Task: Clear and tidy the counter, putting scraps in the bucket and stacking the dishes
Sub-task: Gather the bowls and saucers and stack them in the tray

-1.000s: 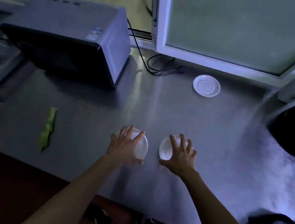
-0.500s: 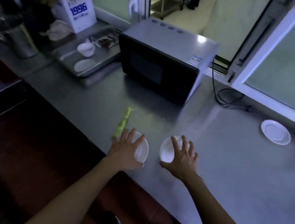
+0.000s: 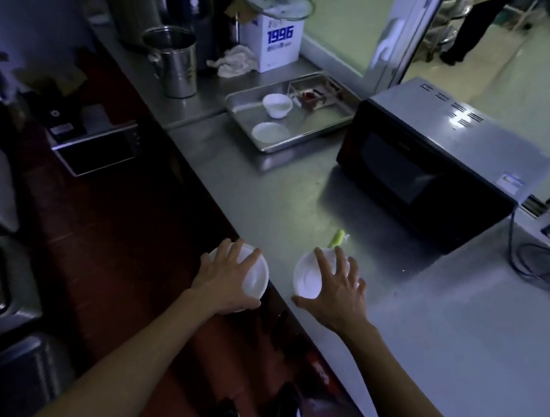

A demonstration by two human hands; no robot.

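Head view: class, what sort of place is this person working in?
Probably a commercial or canteen kitchen: a long stainless steel counter, a metal tray holding white dishes, tall steel canisters and a microwave. Each hand holds a white dish.

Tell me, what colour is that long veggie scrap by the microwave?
Light green veggie scrap, seen in the head view.

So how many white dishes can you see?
4. One in the left hand, one in the right hand, and two in the metal tray: a bowl and a dish. More may be out of view.
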